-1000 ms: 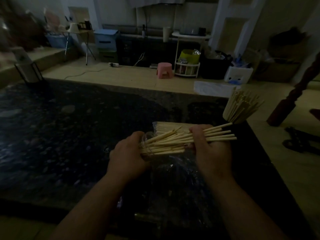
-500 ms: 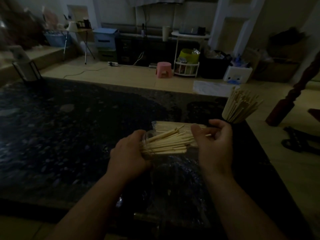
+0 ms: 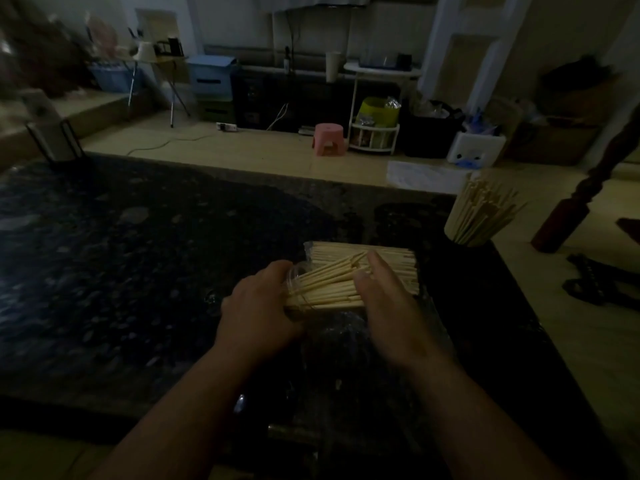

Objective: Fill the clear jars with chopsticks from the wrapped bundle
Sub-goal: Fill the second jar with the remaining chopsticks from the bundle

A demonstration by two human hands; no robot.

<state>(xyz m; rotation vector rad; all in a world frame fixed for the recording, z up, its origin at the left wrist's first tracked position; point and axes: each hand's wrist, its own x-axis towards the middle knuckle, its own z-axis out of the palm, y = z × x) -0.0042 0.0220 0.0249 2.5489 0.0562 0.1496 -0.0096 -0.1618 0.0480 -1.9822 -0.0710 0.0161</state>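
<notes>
Left hand [image 3: 258, 306] curls round a jar [image 3: 295, 273] tipped on its side. Right hand [image 3: 384, 299], fingers straight and holding nothing, is set against the chopsticks [image 3: 325, 289] jutting from the jar. An uneven push could splay them onto the counter [image 3: 138, 237]. Just behind the jar lies the bundle [image 3: 398, 256]. Far right of the jar stands a full jar [image 3: 479, 216].

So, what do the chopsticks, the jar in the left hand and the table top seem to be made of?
The chopsticks are pale, matt sticks, probably bamboo or wood. The jar is see-through with a thin rim: clear plastic or glass, I cannot tell which. The table top is dark, speckled and slightly shiny, like polished granite, perhaps an imitation.
</notes>
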